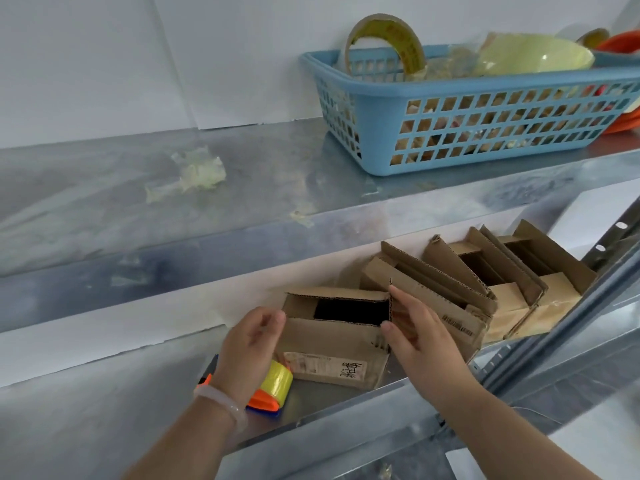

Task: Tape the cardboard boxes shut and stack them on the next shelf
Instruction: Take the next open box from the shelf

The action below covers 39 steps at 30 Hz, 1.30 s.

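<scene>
Reaching left hand (247,344): we see it at the left end of the front box (332,344), fingers loosely curled and blurred, thumb tip by the top corner. We cannot tell whether it clasps the cardboard or only touches it. A pale bracelet (221,400) circles the wrist.
Right hand (420,344): at the front box's right end, fingers straight and laid flat against the raised end flap, thumb on the near side. It grasps nothing.
Front box: on the lower shelf (104,410), its top flaps partly folded in with a dark gap between them. We see nothing inside.
Other boxes (485,282): behind and right of the front box, flaps standing up, insides dark.
Tape dispenser (273,386): just left of the front box, under our left hand. It is orange and blue and carries a yellow roll.
Basket (485,85): blue, on the shelf above the front box, to the right. It holds a tape roll (388,43) on edge, a pale green glossy thing (533,57) and clutter we cannot make out.
Tape scraps (201,171): above and left of the front box.
Writing: a paper label (304,362) on the front box's near side, with handwritten dark characters (349,368) beside it. We cannot read them.
</scene>
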### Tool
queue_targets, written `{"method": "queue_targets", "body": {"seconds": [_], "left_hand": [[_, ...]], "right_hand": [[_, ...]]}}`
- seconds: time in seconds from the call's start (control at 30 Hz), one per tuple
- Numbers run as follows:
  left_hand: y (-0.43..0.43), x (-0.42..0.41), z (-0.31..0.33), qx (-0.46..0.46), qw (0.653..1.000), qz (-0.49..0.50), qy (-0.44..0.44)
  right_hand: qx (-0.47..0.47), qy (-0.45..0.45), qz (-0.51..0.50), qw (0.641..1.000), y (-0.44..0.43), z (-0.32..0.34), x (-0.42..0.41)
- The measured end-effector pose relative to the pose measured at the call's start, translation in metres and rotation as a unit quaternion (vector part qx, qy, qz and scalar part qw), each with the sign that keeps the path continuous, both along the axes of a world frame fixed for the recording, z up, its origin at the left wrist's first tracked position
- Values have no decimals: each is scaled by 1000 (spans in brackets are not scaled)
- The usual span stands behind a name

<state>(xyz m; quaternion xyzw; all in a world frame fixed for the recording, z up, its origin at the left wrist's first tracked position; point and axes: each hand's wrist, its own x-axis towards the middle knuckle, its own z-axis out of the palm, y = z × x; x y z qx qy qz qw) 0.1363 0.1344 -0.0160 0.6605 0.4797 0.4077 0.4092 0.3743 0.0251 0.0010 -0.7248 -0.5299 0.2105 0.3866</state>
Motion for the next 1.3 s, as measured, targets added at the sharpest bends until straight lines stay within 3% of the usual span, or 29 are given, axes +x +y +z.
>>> {"method": "queue_targets", "body": {"seconds": [0.13, 0.23, 0.37, 0.53, 0.6, 0.67, 0.77, 0.9, 1.0, 1.1, 1.2, 1.3], "left_hand": [[7, -7, 9, -27, 999, 14, 22], [14, -8, 19, -10, 991, -83, 105], [24, -11, 29, 18, 977, -169, 127], [32, -15, 25, -64, 953, -250, 159], [33, -16, 22, -67, 937, -287, 188], [34, -16, 19, -45, 923, -303, 232], [34, -17, 15, -53, 930, -294, 212], [32, -23, 14, -95, 965, -231, 83], [32, -19, 1, -20, 990, -113, 83], [28, -9, -7, 51, 995, -41, 80], [32, -9, -7, 71, 992, -61, 84], [38, -14, -11, 119, 972, -103, 175]], "right_hand": [[-3, 17, 26, 1000, 15, 3, 1], [5, 17, 29, 999, 20, 2, 2], [43, 6, 23, 999, 16, -3, 0], [66, 45, 43, 996, 10, -12, 6], [38, 25, 99, 994, 10, -14, 9], [2, -57, 154, 986, 14, -12, 10], [-4, -162, 205, 965, 25, -7, 13], [-2, -158, 119, 980, 37, -2, 17], [-15, -108, 55, 992, 46, -3, 14], [14, -114, 38, 993, 51, -6, 9], [3, -152, 71, 986, 53, -5, 11], [-18, -217, 136, 966, 56, -6, 11]]}}
